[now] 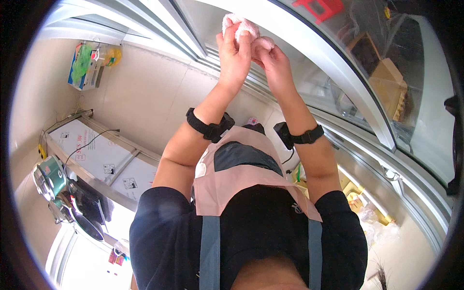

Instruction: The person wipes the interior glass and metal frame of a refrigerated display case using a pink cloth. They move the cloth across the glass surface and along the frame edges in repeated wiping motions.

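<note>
A bunched pink terry cloth (250, 30) is held up at the top of the view, in front of a window pane (290, 50) in a white frame. My left hand (233, 49) grips its left part, fingers curled over the folds. At its lower right end, the fingers of my right hand (273, 65) pinch the cloth. Both arms are raised and stretched out. Whether the cloth touches the glass, I cannot tell.
The curved-looking window frame (348, 69) runs down the right side, with cardboard (389, 81) behind its glass. At left stand a metal-framed table (105, 159), a green appliance (50, 177) and a frying pan (85, 224). An oil bottle (110, 57) is in the far left corner.
</note>
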A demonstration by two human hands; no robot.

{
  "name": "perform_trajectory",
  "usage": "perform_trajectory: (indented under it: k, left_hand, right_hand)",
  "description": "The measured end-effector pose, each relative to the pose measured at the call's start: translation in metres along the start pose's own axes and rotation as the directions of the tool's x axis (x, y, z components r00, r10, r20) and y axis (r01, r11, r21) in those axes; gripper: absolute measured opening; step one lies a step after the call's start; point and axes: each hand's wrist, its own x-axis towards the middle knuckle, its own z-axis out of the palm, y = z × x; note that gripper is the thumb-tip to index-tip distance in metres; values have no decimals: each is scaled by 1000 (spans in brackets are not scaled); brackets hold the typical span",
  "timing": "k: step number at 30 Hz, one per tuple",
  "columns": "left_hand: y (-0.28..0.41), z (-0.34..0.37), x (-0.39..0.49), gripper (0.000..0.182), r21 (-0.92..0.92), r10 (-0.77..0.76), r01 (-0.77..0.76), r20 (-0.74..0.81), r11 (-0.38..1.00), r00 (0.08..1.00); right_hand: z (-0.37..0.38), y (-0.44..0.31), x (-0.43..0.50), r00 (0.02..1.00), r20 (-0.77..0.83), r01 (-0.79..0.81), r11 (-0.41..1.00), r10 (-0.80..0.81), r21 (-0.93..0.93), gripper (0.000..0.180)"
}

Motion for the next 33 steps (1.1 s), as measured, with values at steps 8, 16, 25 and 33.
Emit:
perform_trajectory:
  k: [8, 16, 25, 33]
  left_hand:
    - [-79, 41, -27, 30, 26, -299, 309, 339, 951, 892]
    - [-2, 40, -44, 30, -73, -38, 46, 103, 996, 994]
    - [18, 58, -55, 31, 178, -197, 148, 300, 973, 933]
    - [43, 65, -80, 31, -66, 27, -3, 358, 998, 933]
  right_hand:
    - [-41, 51, -18, 939, -83, -291, 898, 335, 329, 12]
    - [-47, 10, -40, 929, -294, -124, 936, 226, 328, 12]
    - [-67, 1, -56, 936, -240, -132, 886, 259, 444, 16]
    - [-84, -15, -85, 922, -387, -116, 970, 25, -214, 23]
